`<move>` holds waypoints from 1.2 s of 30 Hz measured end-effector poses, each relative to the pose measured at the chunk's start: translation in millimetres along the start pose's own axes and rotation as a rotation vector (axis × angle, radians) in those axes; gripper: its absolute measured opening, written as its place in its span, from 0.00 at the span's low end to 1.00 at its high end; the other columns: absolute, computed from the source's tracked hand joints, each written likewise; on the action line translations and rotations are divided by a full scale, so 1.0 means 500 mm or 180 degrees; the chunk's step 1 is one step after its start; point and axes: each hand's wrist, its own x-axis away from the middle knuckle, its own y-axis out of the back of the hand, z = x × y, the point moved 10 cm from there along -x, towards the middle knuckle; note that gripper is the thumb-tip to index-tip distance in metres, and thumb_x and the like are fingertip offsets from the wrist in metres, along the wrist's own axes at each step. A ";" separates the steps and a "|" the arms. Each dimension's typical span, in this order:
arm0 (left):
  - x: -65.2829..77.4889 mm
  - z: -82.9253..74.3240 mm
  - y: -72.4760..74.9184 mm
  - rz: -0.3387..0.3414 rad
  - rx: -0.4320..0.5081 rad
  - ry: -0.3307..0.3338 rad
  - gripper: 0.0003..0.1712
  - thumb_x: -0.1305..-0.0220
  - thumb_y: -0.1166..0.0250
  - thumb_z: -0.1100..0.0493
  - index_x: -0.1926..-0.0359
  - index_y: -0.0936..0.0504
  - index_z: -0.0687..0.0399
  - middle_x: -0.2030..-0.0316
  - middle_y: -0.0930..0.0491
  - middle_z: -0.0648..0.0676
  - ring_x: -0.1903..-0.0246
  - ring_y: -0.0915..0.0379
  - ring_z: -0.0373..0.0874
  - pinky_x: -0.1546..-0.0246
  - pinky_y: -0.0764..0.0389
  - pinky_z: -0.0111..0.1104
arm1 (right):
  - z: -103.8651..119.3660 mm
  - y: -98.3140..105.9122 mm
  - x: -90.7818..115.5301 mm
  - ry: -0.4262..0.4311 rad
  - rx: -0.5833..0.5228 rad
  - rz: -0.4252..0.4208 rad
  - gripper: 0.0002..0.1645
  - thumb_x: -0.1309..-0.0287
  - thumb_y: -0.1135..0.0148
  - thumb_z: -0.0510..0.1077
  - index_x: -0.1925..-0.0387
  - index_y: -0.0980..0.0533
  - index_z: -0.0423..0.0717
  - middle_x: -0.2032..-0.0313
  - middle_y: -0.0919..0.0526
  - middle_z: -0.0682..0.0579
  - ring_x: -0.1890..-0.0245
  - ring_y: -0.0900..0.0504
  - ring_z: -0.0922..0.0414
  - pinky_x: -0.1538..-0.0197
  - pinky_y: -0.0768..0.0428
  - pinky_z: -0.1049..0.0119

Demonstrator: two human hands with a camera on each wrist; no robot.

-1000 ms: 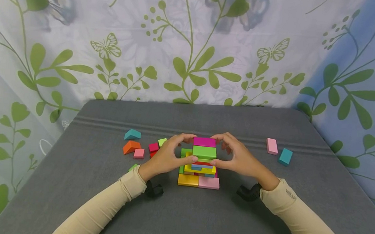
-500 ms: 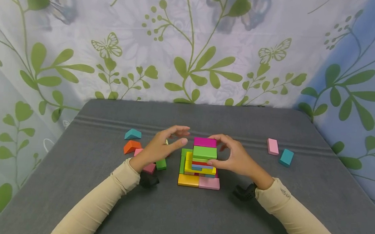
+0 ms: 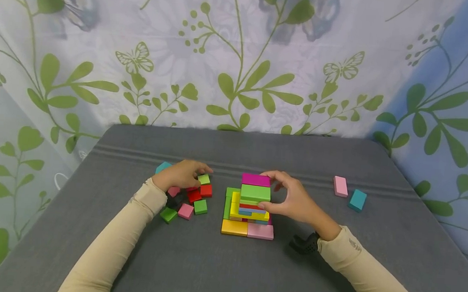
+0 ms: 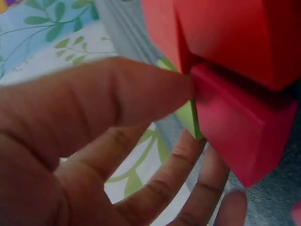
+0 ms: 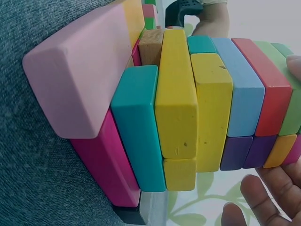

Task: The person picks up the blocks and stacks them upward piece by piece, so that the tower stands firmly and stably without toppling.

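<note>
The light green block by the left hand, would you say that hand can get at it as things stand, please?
Probably yes: the left hand is beside the light green block and nothing lies on top, though a red block sits close in front.

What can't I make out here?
Head: leftmost teal block, partly hidden by the left hand.
Head: the stack's far side, hidden by its near blocks.
Left wrist: red block, cut off by the top edge.
Right wrist: right hand, cut off by the right edge.
</note>
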 end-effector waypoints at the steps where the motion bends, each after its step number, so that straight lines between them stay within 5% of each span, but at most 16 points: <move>1: -0.003 0.003 -0.003 0.0045 0.0007 0.0040 0.30 0.32 0.38 0.73 0.29 0.21 0.63 0.32 0.24 0.72 0.46 0.18 0.63 0.65 0.28 0.35 | 0.000 0.000 0.000 0.0003 0.0007 -0.0002 0.35 0.47 0.19 0.37 0.37 0.22 0.37 0.46 0.15 0.46 0.48 0.22 0.54 0.46 0.18 0.51; 5: -0.013 0.001 -0.006 0.0091 0.0016 0.0147 0.30 0.36 0.35 0.74 0.33 0.16 0.59 0.32 0.22 0.71 0.47 0.21 0.57 0.66 0.30 0.34 | 0.003 -0.001 0.000 0.0000 -0.0005 -0.0012 0.35 0.47 0.19 0.37 0.37 0.22 0.37 0.46 0.15 0.46 0.48 0.22 0.53 0.46 0.18 0.49; 9: -0.022 -0.003 -0.010 0.0128 -0.0090 0.0247 0.30 0.36 0.33 0.73 0.32 0.17 0.59 0.32 0.22 0.69 0.37 0.24 0.60 0.60 0.25 0.37 | 0.004 -0.003 0.000 -0.0004 -0.0010 -0.0003 0.35 0.47 0.19 0.38 0.37 0.21 0.37 0.45 0.15 0.46 0.47 0.22 0.52 0.46 0.18 0.47; 15: -0.027 0.002 0.001 -0.0026 -0.0432 0.0483 0.30 0.30 0.27 0.55 0.33 0.20 0.67 0.40 0.17 0.64 0.43 0.20 0.58 0.42 0.18 0.48 | 0.006 -0.005 0.000 0.0020 -0.0005 -0.0002 0.35 0.47 0.19 0.38 0.37 0.21 0.37 0.45 0.15 0.46 0.47 0.23 0.51 0.46 0.19 0.46; 17: -0.028 0.004 0.005 -0.0099 -0.0528 0.0572 0.23 0.31 0.27 0.50 0.47 0.14 0.66 0.55 0.15 0.58 0.59 0.19 0.50 0.51 0.17 0.42 | 0.007 -0.005 0.000 0.0032 -0.0002 0.0002 0.35 0.47 0.19 0.38 0.37 0.21 0.37 0.45 0.15 0.46 0.47 0.23 0.51 0.46 0.19 0.46; 19: -0.029 0.005 0.004 -0.0137 -0.0593 0.0624 0.20 0.33 0.26 0.47 0.68 0.16 0.60 0.72 0.24 0.50 0.74 0.33 0.41 0.67 0.25 0.34 | 0.007 -0.004 0.000 0.0039 -0.0005 0.0007 0.35 0.47 0.19 0.38 0.37 0.21 0.37 0.44 0.15 0.46 0.47 0.23 0.51 0.45 0.19 0.46; 22: -0.032 0.002 0.001 -0.0198 -0.0628 0.0620 0.32 0.35 0.25 0.47 0.85 0.35 0.48 0.82 0.46 0.44 0.80 0.56 0.37 0.75 0.47 0.32 | 0.007 -0.003 0.000 0.0042 0.0001 0.0004 0.35 0.47 0.19 0.38 0.37 0.21 0.37 0.44 0.15 0.46 0.46 0.23 0.51 0.45 0.19 0.45; 25: -0.036 -0.011 0.001 -0.0320 -0.0724 0.0473 0.36 0.36 0.25 0.51 0.89 0.43 0.44 0.84 0.53 0.43 0.81 0.62 0.36 0.77 0.54 0.30 | 0.005 -0.002 0.000 0.0024 0.0006 0.0000 0.35 0.46 0.19 0.38 0.37 0.22 0.37 0.44 0.15 0.46 0.47 0.23 0.51 0.46 0.19 0.45; 28: -0.038 -0.033 0.009 -0.0516 -0.0769 0.0226 0.34 0.36 0.27 0.57 0.87 0.42 0.47 0.83 0.53 0.45 0.80 0.62 0.38 0.76 0.55 0.31 | 0.004 -0.002 0.001 0.0013 0.0009 0.0002 0.35 0.46 0.19 0.38 0.37 0.22 0.37 0.44 0.15 0.45 0.47 0.23 0.52 0.46 0.19 0.45; 31: -0.035 -0.058 0.018 -0.0691 -0.0746 -0.0049 0.19 0.34 0.27 0.59 0.81 0.23 0.54 0.82 0.37 0.45 0.80 0.49 0.37 0.77 0.42 0.30 | 0.004 -0.002 0.001 0.0009 -0.0015 0.0010 0.35 0.46 0.20 0.38 0.37 0.22 0.37 0.44 0.15 0.45 0.47 0.22 0.51 0.45 0.19 0.45; 33: -0.034 -0.068 0.023 -0.0726 -0.0581 -0.0192 0.08 0.29 0.28 0.59 0.65 0.12 0.60 0.74 0.21 0.48 0.76 0.34 0.39 0.72 0.28 0.33 | 0.004 -0.002 0.001 0.0010 -0.0026 0.0013 0.35 0.46 0.20 0.38 0.37 0.22 0.37 0.44 0.15 0.45 0.47 0.22 0.52 0.45 0.19 0.45; 36: -0.028 -0.078 0.028 -0.0682 -0.0097 -0.0316 0.16 0.21 0.34 0.57 0.42 0.11 0.62 0.57 0.11 0.54 0.62 0.19 0.49 0.55 0.18 0.42 | 0.002 -0.003 0.001 0.0006 -0.0033 0.0021 0.35 0.46 0.20 0.38 0.37 0.22 0.37 0.44 0.15 0.45 0.46 0.23 0.52 0.45 0.19 0.45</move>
